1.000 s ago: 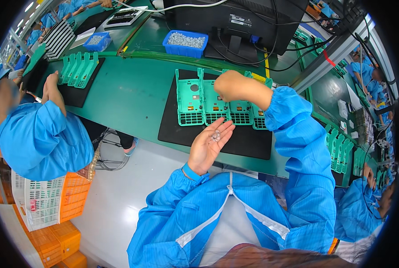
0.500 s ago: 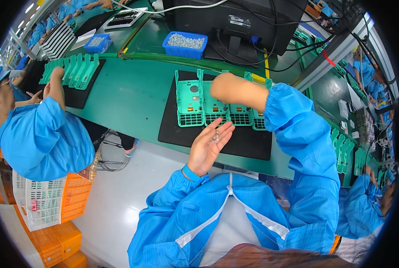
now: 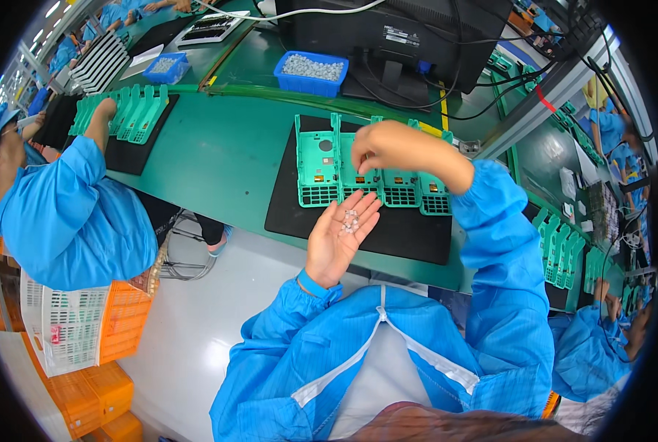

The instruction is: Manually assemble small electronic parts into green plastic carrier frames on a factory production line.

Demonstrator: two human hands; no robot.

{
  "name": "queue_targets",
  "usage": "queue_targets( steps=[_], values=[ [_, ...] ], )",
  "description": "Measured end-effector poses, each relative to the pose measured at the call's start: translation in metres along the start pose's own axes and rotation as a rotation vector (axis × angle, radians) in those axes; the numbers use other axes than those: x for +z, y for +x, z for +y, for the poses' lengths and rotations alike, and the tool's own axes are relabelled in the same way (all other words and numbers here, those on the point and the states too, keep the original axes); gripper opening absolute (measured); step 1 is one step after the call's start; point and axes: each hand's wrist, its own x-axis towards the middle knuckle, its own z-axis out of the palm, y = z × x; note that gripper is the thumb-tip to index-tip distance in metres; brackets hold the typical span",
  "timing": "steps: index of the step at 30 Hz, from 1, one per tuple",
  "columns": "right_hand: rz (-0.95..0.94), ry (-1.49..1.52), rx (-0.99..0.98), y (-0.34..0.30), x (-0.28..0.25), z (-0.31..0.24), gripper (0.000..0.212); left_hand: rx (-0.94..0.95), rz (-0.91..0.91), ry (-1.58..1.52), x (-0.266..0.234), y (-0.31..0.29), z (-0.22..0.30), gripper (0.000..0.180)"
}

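My left hand (image 3: 330, 247) is palm up with its fingers stretched out, just in front of the green plastic housings (image 3: 315, 166). In its palm lies a small heap of tiny whitish pieces (image 3: 350, 221). My right hand (image 3: 399, 153) is over the second housing from the left, its fingertips bent together and pointing down. Whatever its fingertips pinch, if anything, is too small to make out. Several housings stand side by side on a black mat (image 3: 292, 210), each with a grid at its near end. My right hand and wrist partly cover the middle ones.
A blue bin (image 3: 310, 85) full of small whitish pieces stands beyond the mat, beside a black monitor (image 3: 395, 44) with hanging cables. A second blue bin (image 3: 165, 68) is farther left. A co-worker (image 3: 71, 206) handles similar housings (image 3: 141, 114) at left. A metal post (image 3: 542, 99) rises at right.
My right hand has lifted and drawn back slightly, so its bent fingers now show. My left palm has opened more to view, showing more of the whitish pieces. The whole view has shifted slightly.
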Motion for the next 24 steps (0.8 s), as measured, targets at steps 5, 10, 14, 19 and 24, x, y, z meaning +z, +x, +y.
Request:
queue_targets(
  steps=[5, 10, 14, 19, 24],
  values=[
    [-0.063, 0.083, -0.065, -0.016, 0.033, -0.031, 0.010, 0.003, 0.024, -0.044, -0.008, 0.001, 0.000, 0.051],
    [0.121, -0.163, -0.173, -0.020, 0.050, -0.037, 0.014, 0.021, -0.030, -0.050, -0.007, 0.000, 0.000, 0.049],
    [0.147, -0.330, -0.236, -0.021, 0.051, -0.046, 0.013, 0.030, -0.144, -0.051, -0.017, 0.001, 0.001, 0.048],
    [0.184, -0.179, -0.118, -0.024, 0.049, -0.041, 0.012, 0.051, 0.018, 0.071, 0.000, -0.002, 0.001, 0.041],
    [0.168, 0.253, 0.168, -0.026, 0.039, -0.043, 0.016, 0.124, 0.047, 0.308, -0.010, -0.004, 0.003, 0.024]
  ],
)
